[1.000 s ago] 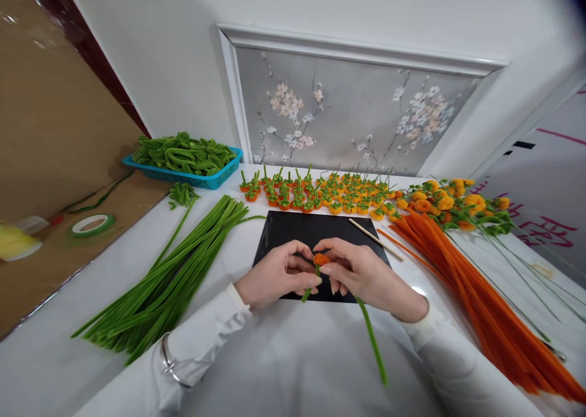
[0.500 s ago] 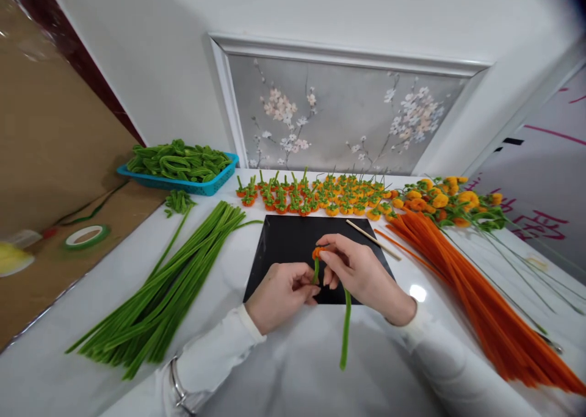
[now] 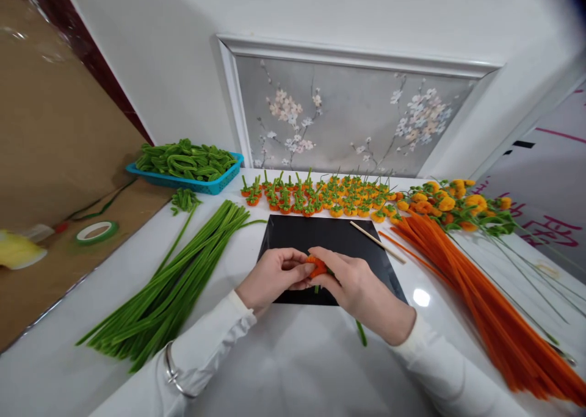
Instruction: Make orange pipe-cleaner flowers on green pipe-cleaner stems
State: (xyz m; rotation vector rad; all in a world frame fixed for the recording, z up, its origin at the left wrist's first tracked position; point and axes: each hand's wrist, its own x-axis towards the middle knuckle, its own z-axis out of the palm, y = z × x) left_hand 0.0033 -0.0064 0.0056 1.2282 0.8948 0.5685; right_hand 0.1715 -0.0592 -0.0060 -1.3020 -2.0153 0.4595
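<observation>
Over the black mat (image 3: 297, 231), both hands meet at a small orange pipe-cleaner piece (image 3: 317, 267). My left hand (image 3: 273, 278) pinches its left side with thumb and fingertips. From the other side, my right hand (image 3: 366, 290) closes fingers and thumb around it, hiding much of its shape. A short bit of green shows just beneath the piece. Under my right hand hangs the end of a green pipe cleaner (image 3: 361, 333); its upper part is hidden by the palm.
Green pipe cleaners (image 3: 183, 282) lie left, orange ones (image 3: 476, 301) right. A blue basket (image 3: 220, 184) holds green loops. Behind the mat stand rows of small orange and yellow pieces (image 3: 350, 204). A thin stick (image 3: 378, 242) crosses the mat's edge; yellow flowers (image 3: 446, 203) lie beyond.
My left hand has moved up from the green stem to the orange piece. The piece has turned, showing more orange, and less of the hanging green pipe cleaner is visible.
</observation>
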